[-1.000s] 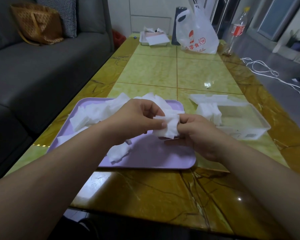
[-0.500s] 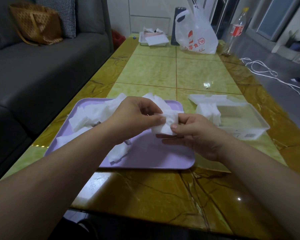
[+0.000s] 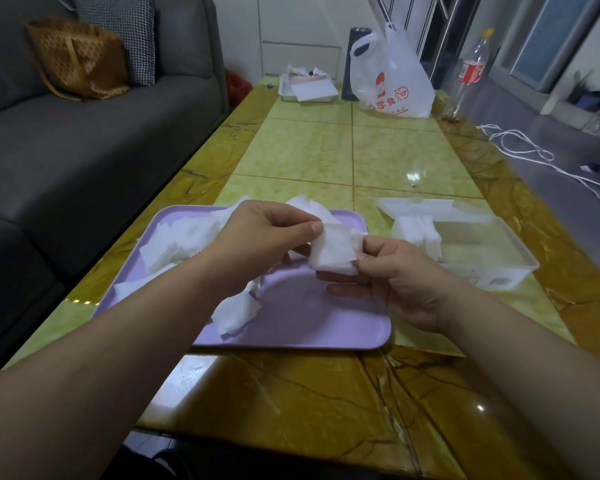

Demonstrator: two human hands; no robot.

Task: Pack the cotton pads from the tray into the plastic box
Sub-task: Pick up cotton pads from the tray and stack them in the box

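I'm holding a small stack of cotton pads (image 3: 334, 251) w/ both hands, above the right half of the purple tray (image 3: 291, 306). My left hand (image 3: 257, 244) is pinching the stack's upper left corner btwn thumb and fingers; the thumb tip is lying flat on the top pad. My right hand (image 3: 399, 282) is gripping the stack's right edge, thumb on top, index under it, and the other fingers (image 3: 347, 291) are stretching out loose beneath the stack, pointing left. The stack is tilting a bit, left side higher.

More loose pads (image 3: 177, 244) are lying in a heap across the tray's left and far parts, overlapping each other. One separate pad (image 3: 236, 313) is lying flat near the tray's middle, partly under my left wrist.

The clear plastic box (image 3: 482, 258) is sitting just right of the tray, on the yellow-green marble table (image 3: 326, 154), w/ its lid (image 3: 413, 206) lying open at the far side. A batch of packed pads (image 3: 418, 233) is standing on edge at the box's left end; the rest of the box is showing bare bottom.

At the table's far end: a white carrier bag (image 3: 392, 81) w/ red print, a plastic bottle (image 3: 468, 74) and a small white tray (image 3: 307, 88) w/ papers. A grey sofa (image 3: 84, 140) is running along the left side.
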